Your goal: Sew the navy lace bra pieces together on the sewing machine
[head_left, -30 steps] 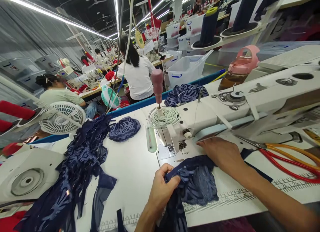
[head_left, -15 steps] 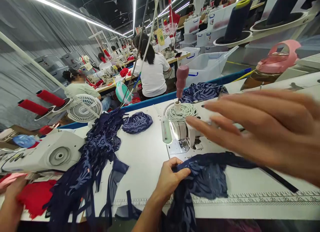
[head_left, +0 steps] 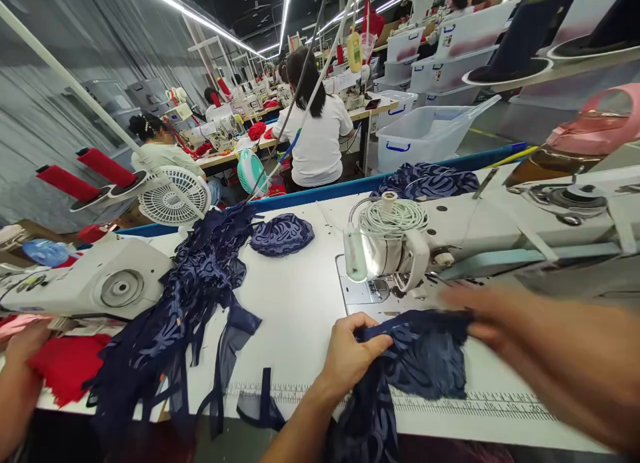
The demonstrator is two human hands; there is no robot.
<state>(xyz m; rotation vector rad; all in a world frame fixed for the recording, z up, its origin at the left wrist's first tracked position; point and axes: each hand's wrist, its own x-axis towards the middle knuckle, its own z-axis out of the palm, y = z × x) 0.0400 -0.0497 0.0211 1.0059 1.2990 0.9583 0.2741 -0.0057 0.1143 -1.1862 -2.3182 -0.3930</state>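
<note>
My left hand (head_left: pixel 350 356) pinches the edge of a navy lace fabric piece (head_left: pixel 425 356) between thumb and fingers, on the table in front of the sewing machine needle. Part of the fabric hangs over the table's front edge. At the fabric's right end is my right hand (head_left: pixel 500 316), smeared by motion; its fingers overlap the dark band there, and I cannot make out their grip. Just beyond the fabric stands the sewing machine head (head_left: pixel 387 253), with a coil of pale cord (head_left: pixel 393 216) on top.
A heap of navy lace pieces (head_left: pixel 200 270) lies to the left, with a folded navy piece (head_left: pixel 283 234) beside it. A ruler strip (head_left: pixel 480 404) runs along the front edge. At far left, another person's hand (head_left: pixel 25 350) is by red fabric (head_left: pixel 70 366) and a second machine (head_left: pixel 115 283).
My right hand has come down from above the machine to the fabric's right end. The pink-handled tool that stood on the cord coil is no longer seen. My left hand keeps its pinch.
</note>
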